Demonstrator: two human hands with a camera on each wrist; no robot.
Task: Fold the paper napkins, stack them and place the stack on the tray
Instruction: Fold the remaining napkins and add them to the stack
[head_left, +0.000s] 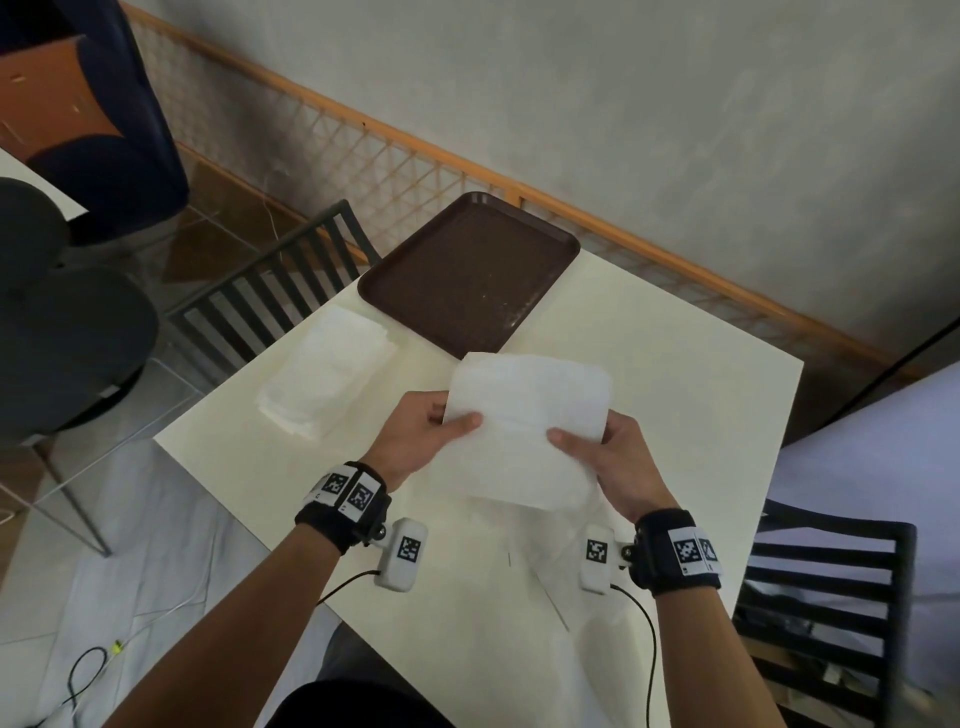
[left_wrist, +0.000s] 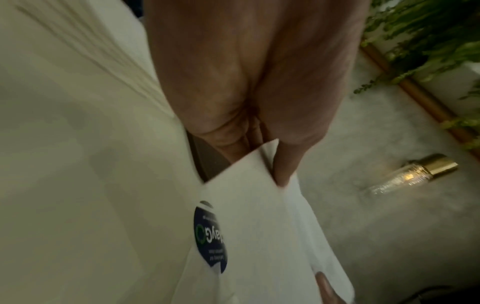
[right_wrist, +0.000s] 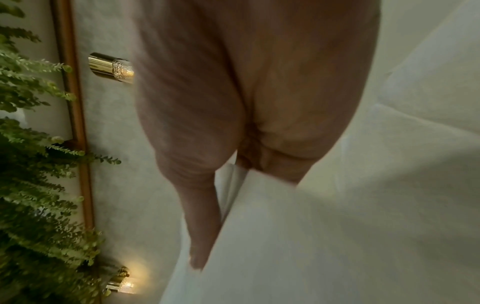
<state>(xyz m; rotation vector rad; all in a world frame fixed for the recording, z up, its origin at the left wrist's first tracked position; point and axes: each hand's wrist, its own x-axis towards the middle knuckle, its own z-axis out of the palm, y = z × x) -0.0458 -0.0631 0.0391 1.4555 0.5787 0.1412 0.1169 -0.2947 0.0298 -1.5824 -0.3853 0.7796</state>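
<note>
A white paper napkin (head_left: 524, 431) is held up above the cream table (head_left: 675, 415), its near part hanging down. My left hand (head_left: 441, 423) pinches its left edge, thumb on top, and my right hand (head_left: 592, 447) pinches its right edge the same way. In the left wrist view the napkin (left_wrist: 254, 236) runs from under my thumb (left_wrist: 285, 164). In the right wrist view the napkin (right_wrist: 298, 246) hangs below my thumb (right_wrist: 200, 226). A stack of white napkins (head_left: 327, 374) lies on the table to the left. The brown tray (head_left: 467, 270) lies bare at the table's far edge.
Black slatted chairs stand at the far left (head_left: 270, 291) and at the near right (head_left: 831, 582) of the table. A wooden lattice rail (head_left: 467, 171) runs along the wall behind the tray. A round blue sticker (left_wrist: 210, 236) sits on the tabletop under the napkin.
</note>
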